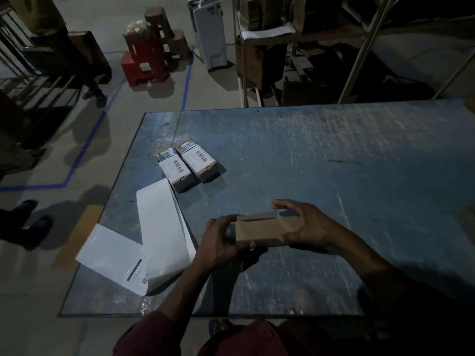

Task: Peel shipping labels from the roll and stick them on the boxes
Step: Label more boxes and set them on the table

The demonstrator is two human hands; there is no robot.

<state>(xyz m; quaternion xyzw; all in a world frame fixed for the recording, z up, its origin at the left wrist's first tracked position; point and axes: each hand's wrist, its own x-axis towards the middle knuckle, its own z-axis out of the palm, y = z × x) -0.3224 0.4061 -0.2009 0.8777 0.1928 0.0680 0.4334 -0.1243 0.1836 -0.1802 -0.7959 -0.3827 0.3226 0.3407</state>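
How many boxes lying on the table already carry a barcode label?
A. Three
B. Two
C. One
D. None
B: two labelled boxes lie side by side on the table, each with a white barcode label on top, while the plain brown box held between the left hand and the right hand shows no label on the face in view.

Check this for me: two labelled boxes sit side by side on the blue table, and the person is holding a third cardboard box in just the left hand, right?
Not quite. The head view shows both hands on the third cardboard box: the left hand grips one end, the right hand the other. The two labelled boxes do sit side by side on the blue table.
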